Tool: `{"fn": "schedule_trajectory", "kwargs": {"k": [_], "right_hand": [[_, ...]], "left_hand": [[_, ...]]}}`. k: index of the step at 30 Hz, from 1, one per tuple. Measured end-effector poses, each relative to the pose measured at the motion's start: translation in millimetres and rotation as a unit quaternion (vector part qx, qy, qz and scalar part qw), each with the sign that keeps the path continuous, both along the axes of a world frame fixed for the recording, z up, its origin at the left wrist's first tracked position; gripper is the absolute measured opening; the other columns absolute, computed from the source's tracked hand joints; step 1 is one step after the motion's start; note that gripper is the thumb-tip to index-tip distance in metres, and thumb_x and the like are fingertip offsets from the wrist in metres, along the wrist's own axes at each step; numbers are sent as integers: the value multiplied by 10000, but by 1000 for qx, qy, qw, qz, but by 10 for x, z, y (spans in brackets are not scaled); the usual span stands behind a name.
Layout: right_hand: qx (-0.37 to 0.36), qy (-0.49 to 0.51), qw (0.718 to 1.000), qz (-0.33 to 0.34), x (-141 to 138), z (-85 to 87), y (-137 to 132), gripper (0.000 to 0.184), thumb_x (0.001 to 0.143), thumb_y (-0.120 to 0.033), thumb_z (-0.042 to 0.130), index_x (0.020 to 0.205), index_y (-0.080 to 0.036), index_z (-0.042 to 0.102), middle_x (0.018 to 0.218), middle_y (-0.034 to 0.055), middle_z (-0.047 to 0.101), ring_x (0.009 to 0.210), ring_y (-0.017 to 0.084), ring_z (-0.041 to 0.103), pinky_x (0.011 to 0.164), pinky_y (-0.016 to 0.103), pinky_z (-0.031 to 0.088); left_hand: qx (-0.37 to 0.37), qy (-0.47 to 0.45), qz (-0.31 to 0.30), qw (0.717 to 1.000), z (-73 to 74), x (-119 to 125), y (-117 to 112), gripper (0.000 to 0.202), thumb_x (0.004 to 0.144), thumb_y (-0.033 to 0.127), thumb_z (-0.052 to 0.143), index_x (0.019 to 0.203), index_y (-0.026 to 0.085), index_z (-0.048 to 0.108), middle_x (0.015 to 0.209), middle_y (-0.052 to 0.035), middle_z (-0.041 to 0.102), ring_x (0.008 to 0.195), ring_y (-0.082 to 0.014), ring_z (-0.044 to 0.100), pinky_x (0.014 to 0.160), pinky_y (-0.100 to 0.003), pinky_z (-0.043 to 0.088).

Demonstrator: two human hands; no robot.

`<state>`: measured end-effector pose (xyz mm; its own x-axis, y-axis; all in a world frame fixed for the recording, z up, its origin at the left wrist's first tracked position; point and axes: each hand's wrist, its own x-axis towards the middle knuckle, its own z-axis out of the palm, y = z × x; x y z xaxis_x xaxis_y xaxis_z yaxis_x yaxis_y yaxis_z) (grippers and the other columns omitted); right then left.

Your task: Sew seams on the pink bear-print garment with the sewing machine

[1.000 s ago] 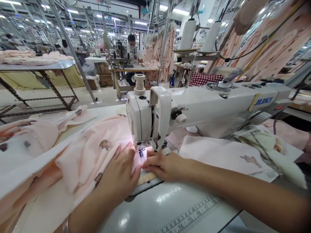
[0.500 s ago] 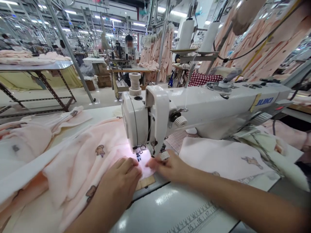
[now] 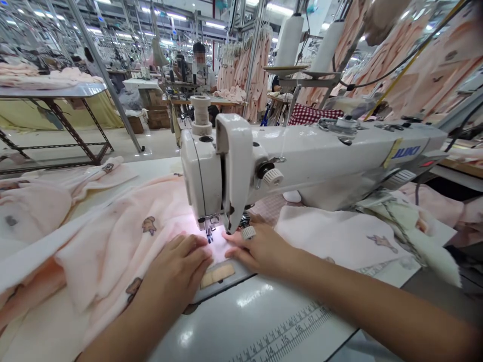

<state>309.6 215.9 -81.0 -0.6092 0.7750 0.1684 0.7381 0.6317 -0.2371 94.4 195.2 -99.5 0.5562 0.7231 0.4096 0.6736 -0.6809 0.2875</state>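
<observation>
A white Juki sewing machine (image 3: 302,156) stands across the table, its needle and presser foot (image 3: 209,234) lit by a small lamp. Pink fleece fabric (image 3: 124,236) printed with small bears lies under the foot and spreads to the left. My left hand (image 3: 177,269) lies flat on the fabric just left of the needle, fingers stretched out. My right hand (image 3: 256,249) presses flat on the fabric edge right of the needle, under the machine head. A tan patch (image 3: 218,274) shows on the machine bed in front of the needle.
More pink and white printed pieces (image 3: 347,241) lie right of the machine. A ruler strip (image 3: 287,337) is stuck on the grey table front. Thread cones (image 3: 290,40) stand behind. A metal table (image 3: 56,93) holds stacked fabric at far left. A person (image 3: 199,63) sits at a distant machine.
The fabric has fed backward under the foot, uncovering more of the tan patch. Both hands have slid forward with it toward the needle. The view has shifted slightly.
</observation>
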Motion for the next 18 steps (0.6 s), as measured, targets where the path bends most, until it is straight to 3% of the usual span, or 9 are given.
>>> {"fn": "schedule_trajectory", "kwargs": {"k": [3,7,12,15,18], "right_hand": [[-2,-13,1000,-8,-18,6,43,281,881,-398,582,819,-149,698,1074,105,604,967,250,508,822,393,423],[7,-24,999,-30,-37,13,77,299,898,-403,551,799,-154,685,991,106,601,974,262,506,843,413,408],[23,-20,999,-36,-55,14,109,361,906,-389,531,633,-173,624,927,87,600,1003,256,501,867,397,399],[38,-10,999,-31,-32,-12,145,338,890,-352,556,612,-166,601,946,87,604,985,249,513,843,379,401],[56,6,998,-21,35,-51,168,244,873,-285,569,672,-157,619,948,92,611,965,242,520,821,372,393]], "left_hand": [[21,-4,14,1000,-9,-30,72,173,910,245,468,866,222,634,970,-30,620,891,-175,573,818,-356,484],[26,36,57,997,-13,-30,134,232,922,298,446,828,222,645,797,-18,591,784,-164,559,727,-319,472],[23,79,86,993,96,19,230,310,922,280,435,684,190,610,713,-18,570,707,-161,542,680,-312,447],[30,125,76,989,217,-73,241,228,890,227,458,776,209,655,786,-44,612,836,-227,568,761,-381,439],[33,186,131,973,236,-250,22,295,840,161,447,1019,241,667,1019,-104,643,904,-305,596,756,-458,441]]}}
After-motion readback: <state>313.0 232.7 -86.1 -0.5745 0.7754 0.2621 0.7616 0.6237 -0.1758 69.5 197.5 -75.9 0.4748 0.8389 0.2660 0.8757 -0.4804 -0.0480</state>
